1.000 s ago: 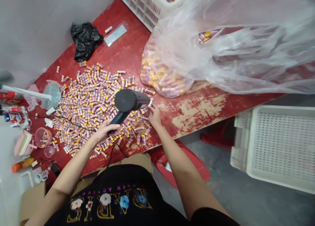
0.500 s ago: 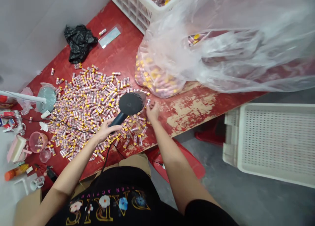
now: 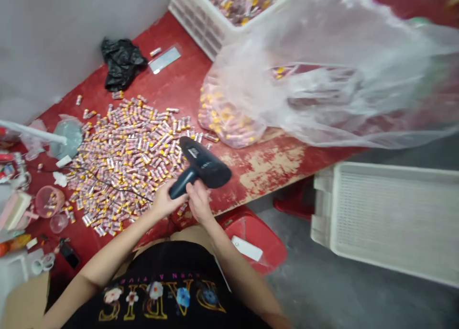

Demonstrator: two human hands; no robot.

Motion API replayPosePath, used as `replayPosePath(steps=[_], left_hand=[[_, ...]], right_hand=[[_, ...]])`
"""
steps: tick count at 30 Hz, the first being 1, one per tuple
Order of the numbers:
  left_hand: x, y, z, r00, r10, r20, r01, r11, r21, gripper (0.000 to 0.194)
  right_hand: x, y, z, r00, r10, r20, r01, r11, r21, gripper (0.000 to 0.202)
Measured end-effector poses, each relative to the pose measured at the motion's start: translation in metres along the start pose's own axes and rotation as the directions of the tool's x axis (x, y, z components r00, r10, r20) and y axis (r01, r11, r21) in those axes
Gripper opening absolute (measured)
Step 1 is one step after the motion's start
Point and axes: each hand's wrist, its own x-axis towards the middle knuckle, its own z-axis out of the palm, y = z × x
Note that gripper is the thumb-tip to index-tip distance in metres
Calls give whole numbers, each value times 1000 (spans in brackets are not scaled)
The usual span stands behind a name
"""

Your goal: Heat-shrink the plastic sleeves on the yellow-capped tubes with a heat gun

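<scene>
The dark hair dryer (image 3: pixel 204 164) tilted over the near side of the surface (image 3: pixel 179 87), its handle (image 3: pixel 183 182) clamped in the grip of the left hand (image 3: pixel 165 201). The right hand (image 3: pixel 199 200) bent inward at the handle; whether its grip was closed, I couldn't tell. Beyond, a translucent bag (image 3: pixel 247 75) and white crate (image 3: pixel 195 25) held pink-and-yellow pieces (image 3: pixel 247 5).

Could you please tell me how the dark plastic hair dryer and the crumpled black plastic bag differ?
The dark plastic hair dryer is gripped by its handle in the left hand, while the crumpled black plastic bag lies on the worn red tabletop. The hair dryer has a firm, smooth shape; the bag is limp and wrinkled. Both are dark.
</scene>
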Motion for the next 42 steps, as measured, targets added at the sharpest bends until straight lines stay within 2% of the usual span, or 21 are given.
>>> replayPosePath(steps=[2,5,9,11,17,20,24,33,36,42], left_hand=[[-7,-7,15,1000,-3,15,1,993,115,49],[-16,-12,22,987,-49,151,7,965,262,55],[-38,-25,4,939,-64,339,-22,970,242,76],[-53,-39,-8,925,-51,376,-22,982,188,73],[-90,-82,-37,923,-76,377,76,997,14,55],[-98,-90,-50,919,1,394,24,998,-58,52],[-104,-91,-65,905,97,414,-128,991,49,42],[-108,-106,-81,865,157,478,-231,968,100,37],[-112,-117,-85,873,160,460,-241,963,122,36],[-124,-138,-92,919,156,361,-205,973,102,32]], right_hand=[[-17,-6,9,995,82,-55,-77,992,97,40],[-21,-10,6,970,161,-184,-150,986,73,39],[-26,-7,-12,949,168,-265,-174,985,-2,39],[-33,-6,-18,941,202,-273,-217,976,-27,40],[-52,6,-10,905,255,-342,-290,955,-57,44],[-58,13,-5,918,239,-316,-270,961,-58,48],[-61,13,-1,919,179,-351,-206,978,-43,50],[-70,15,11,950,106,-293,-160,973,-168,48],[-69,18,12,950,85,-302,-147,971,-189,51],[-66,15,10,957,55,-285,-126,964,-235,51]])
